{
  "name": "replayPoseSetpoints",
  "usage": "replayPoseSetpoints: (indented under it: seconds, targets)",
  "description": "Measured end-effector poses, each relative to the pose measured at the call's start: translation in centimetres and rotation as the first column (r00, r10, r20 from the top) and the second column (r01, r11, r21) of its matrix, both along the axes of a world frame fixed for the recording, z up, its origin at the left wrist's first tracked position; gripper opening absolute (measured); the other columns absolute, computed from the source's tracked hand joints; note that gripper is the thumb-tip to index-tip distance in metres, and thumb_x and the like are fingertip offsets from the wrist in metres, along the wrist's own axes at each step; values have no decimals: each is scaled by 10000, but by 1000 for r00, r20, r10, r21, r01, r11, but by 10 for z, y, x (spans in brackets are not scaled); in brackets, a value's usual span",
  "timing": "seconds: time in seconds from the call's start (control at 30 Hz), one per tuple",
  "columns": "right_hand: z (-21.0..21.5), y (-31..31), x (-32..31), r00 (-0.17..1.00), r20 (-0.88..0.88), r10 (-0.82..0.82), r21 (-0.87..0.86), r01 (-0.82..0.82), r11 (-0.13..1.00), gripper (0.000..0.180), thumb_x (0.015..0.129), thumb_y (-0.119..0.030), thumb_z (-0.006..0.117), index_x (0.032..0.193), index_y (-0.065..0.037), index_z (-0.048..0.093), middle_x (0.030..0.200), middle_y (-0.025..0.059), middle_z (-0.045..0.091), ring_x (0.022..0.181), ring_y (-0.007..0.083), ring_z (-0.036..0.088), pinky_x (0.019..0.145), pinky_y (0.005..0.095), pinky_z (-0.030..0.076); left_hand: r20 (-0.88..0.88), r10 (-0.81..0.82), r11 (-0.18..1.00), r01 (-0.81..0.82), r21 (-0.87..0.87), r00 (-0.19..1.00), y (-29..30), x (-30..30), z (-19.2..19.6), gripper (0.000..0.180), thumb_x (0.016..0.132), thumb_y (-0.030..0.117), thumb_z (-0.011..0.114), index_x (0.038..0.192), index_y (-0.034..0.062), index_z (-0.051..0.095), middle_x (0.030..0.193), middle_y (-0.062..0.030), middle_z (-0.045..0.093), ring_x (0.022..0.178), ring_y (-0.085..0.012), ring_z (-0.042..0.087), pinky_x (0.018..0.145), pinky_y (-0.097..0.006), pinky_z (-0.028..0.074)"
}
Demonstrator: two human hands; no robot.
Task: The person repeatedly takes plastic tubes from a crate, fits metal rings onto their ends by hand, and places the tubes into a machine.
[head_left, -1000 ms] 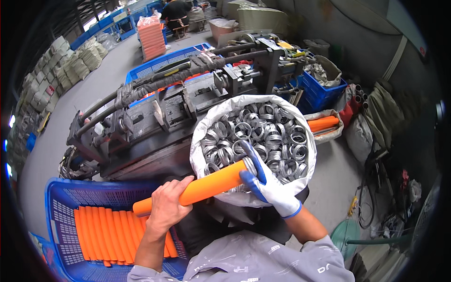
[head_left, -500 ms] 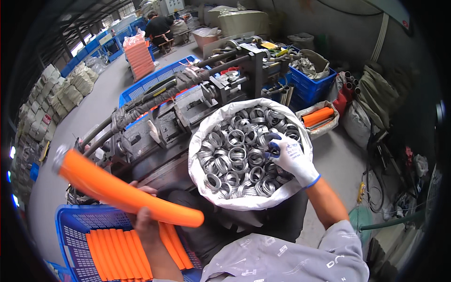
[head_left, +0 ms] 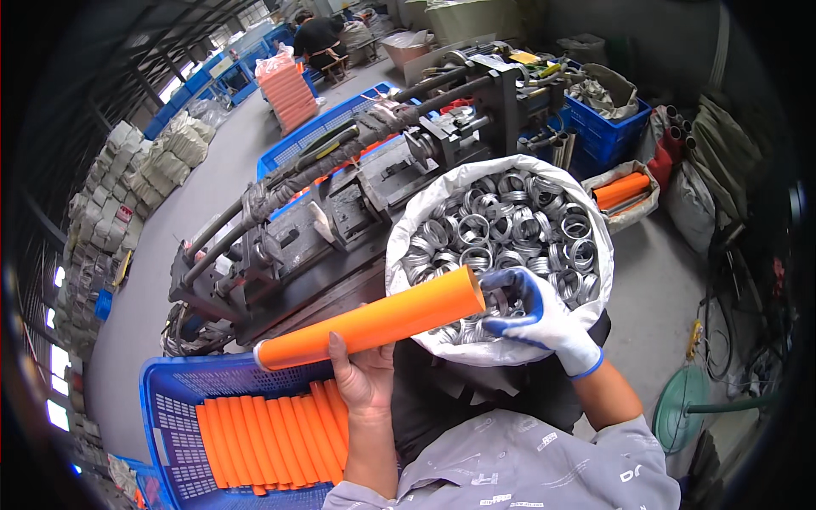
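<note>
My bare left hand [head_left: 361,374] is closed around an orange tube [head_left: 374,321], fingers behind it and thumb in front. The tube slants up to the right; a silvery ring rims its lower left end [head_left: 258,356]. Its wide right end faces my right hand [head_left: 540,319], which wears a white glove with blue fingers. Those fingers are curled around what looks like a metal ring [head_left: 498,303], partly hidden, close to the tube's end. Below lies a white sack [head_left: 414,206] full of silvery metal rings [head_left: 476,229]. More orange tubes [head_left: 272,438] lie side by side in a blue crate [head_left: 178,442].
Beyond the sack, a dark metal machine with long bars [head_left: 340,200] stretches across. A blue crate [head_left: 608,136] and a sack with orange tubes [head_left: 625,191] stand at right, near a green round base [head_left: 680,408]. A person [head_left: 319,38] sits far back.
My left hand has turned the tube, bringing its wide end up toward the right. My right hand has lifted from among the rings to that end. The view has shifted left.
</note>
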State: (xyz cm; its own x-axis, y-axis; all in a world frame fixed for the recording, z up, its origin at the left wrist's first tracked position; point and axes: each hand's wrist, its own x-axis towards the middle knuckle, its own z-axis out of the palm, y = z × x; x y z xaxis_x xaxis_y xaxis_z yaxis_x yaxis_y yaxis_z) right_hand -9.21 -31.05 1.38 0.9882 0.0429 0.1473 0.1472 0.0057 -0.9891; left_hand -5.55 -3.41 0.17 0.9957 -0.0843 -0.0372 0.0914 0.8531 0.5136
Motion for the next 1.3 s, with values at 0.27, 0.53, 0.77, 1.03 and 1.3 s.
replayPoseSetpoints:
  seconds: [0.27, 0.53, 0.77, 1.03, 1.3]
  targets:
    - [-7, 4, 3, 994, -62, 93, 543, -45, 838, 910, 713, -144, 905, 1463, -8, 407, 1270, 101, 610, 1186, 187, 596, 1019, 337, 491, 23, 0, 988, -3, 156, 1000, 9, 0, -7, 437, 941, 357, 708, 1240, 45, 644, 1232, -102, 685, 1124, -252, 677, 966, -419, 589]
    - [-26, 9, 3, 1000, -16, 6, 451, 2, 893, 658, 896, -295, 789, 1397, 38, 524, 1263, 98, 637, 1138, 160, 605, 1015, 329, 479, 65, 14, 973, -28, 228, 998, 4, -3, -14, 417, 955, 338, 690, 1250, 49, 630, 1227, -114, 683, 1131, -259, 673, 953, -429, 596]
    - [-19, 8, 10, 981, -172, -84, 431, 152, 890, 445, 938, -195, 747, 1277, 64, 623, 1159, 108, 699, 1024, 147, 660, 927, 304, 534, 151, 5, 945, -54, 322, 988, 0, 5, -17, 409, 979, 315, 648, 1275, 35, 608, 1253, -119, 675, 1137, -261, 671, 974, -425, 584]
    - [-12, -25, 22, 998, 30, -57, 381, 41, 924, 720, 947, -390, 718, 1463, 31, 446, 1317, 81, 582, 1164, 139, 561, 1015, 301, 464, -8, -40, 991, 41, 130, 999, 4, 34, -30, 520, 933, 453, 699, 1247, 49, 611, 1265, -111, 664, 1173, -258, 642, 1002, -419, 564]
    - [-40, -52, 27, 892, 269, -364, -510, 452, 731, 574, 896, -456, 695, 1268, -22, 640, 1274, 203, 634, 1206, 372, 591, 1057, 449, 447, 0, -28, 994, 28, 104, 1000, -9, 125, -25, 435, 985, 258, 665, 1308, -3, 537, 1352, -145, 585, 1271, -284, 564, 1108, -437, 492]
